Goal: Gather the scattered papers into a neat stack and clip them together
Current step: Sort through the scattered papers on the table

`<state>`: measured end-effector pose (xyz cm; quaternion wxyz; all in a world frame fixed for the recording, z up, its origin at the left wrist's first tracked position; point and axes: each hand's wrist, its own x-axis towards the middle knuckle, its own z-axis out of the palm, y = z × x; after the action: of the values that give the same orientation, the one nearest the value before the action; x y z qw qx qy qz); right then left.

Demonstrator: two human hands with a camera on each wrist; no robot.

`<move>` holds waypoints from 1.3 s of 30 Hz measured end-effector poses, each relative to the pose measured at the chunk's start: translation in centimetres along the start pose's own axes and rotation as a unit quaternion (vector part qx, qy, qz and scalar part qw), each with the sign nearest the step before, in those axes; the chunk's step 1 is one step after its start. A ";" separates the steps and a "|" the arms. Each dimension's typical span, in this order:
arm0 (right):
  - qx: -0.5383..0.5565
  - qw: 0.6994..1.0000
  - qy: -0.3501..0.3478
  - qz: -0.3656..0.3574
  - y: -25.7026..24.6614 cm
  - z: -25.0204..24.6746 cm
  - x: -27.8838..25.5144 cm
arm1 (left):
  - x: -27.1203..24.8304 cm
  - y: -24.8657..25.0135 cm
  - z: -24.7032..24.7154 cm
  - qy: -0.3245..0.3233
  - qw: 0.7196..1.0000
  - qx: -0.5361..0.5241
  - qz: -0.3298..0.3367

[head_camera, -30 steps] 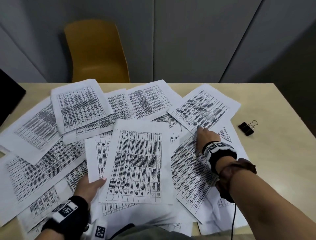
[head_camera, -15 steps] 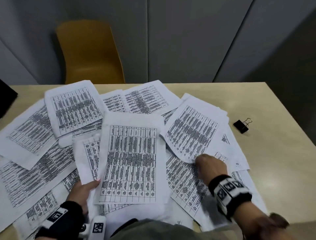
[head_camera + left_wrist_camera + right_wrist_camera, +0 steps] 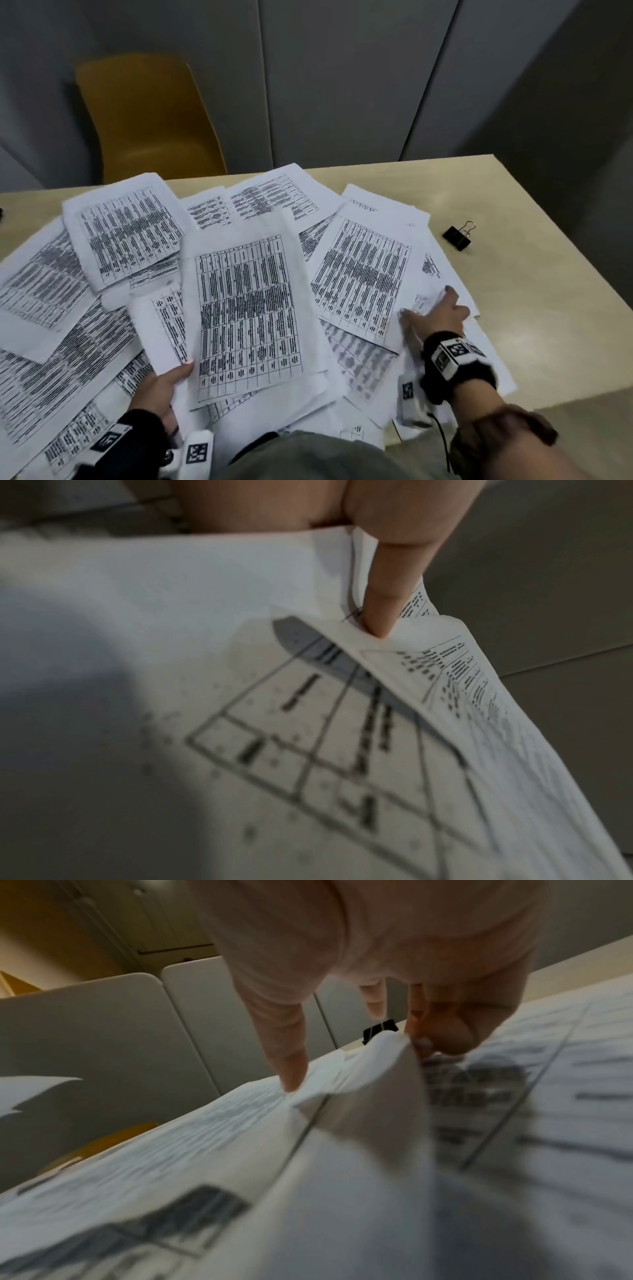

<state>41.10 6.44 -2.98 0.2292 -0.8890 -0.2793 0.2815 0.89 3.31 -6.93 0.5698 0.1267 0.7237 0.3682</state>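
Many printed table sheets lie scattered and overlapping on the beige table [image 3: 534, 291]. My left hand [image 3: 169, 378] grips the near edge of a lifted sheet [image 3: 246, 315] with the thumb on top. In the left wrist view a finger [image 3: 383, 601] is tucked between this sheet and another. My right hand [image 3: 433, 313] is on the near right corner of another sheet [image 3: 363, 274]. In the right wrist view the thumb [image 3: 291, 1069] and curled fingers [image 3: 441, 1031] pinch that paper into a raised fold. A black binder clip [image 3: 457, 236] lies apart on bare table, beyond the right hand.
A yellow chair [image 3: 147, 120] stands behind the table's far edge, against grey wall panels. Bare tabletop shows to the right of the papers around the clip [image 3: 380, 1030]. The table's right edge runs diagonally close to my right forearm.
My right hand pulled back from the far right sheet, dragging it nearer and turning it, and now bunches its corner. The left hand kept hold of its sheets.
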 end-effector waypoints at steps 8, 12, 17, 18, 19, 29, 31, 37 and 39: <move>0.031 0.999 0.007 -0.028 -0.4 2.4 0.5 | -1.5 0.8 0.8 -0.015 0.999 0.022 0.027; -0.063 0.991 0.117 -0.002 0.1 -0.4 4.1 | -1.3 0.7 0.9 -0.023 0.999 0.007 0.029; -0.128 0.989 0.066 0.027 1.0 -2.7 7.1 | -1.1 0.4 1.1 -0.009 0.999 0.000 0.038; -0.128 0.990 0.049 0.014 0.9 -2.9 7.2 | -1.2 0.4 1.1 -0.007 0.999 0.000 0.038; -0.123 0.992 0.035 -0.005 0.8 -3.0 7.2 | -1.0 0.4 1.0 -0.010 0.999 -0.001 0.040; -0.042 0.965 0.183 -0.181 0.9 -2.5 2.0 | -1.4 0.7 1.1 -0.059 0.996 -0.015 0.066; -0.027 0.977 0.153 -0.144 1.3 -2.3 1.5 | -1.6 0.7 1.2 -0.060 0.995 -0.016 0.075; 0.043 0.997 -0.065 0.003 1.2 -0.4 0.1 | -1.8 0.6 1.4 -0.055 0.995 -0.015 0.078; 0.099 0.994 -0.038 0.019 0.8 0.1 0.0 | -1.5 0.5 1.4 -0.040 0.996 -0.015 0.082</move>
<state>41.36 5.88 -3.56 0.3000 -0.8554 -0.2419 0.3460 2.54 3.25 -5.61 0.5678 0.1913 0.6821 0.4191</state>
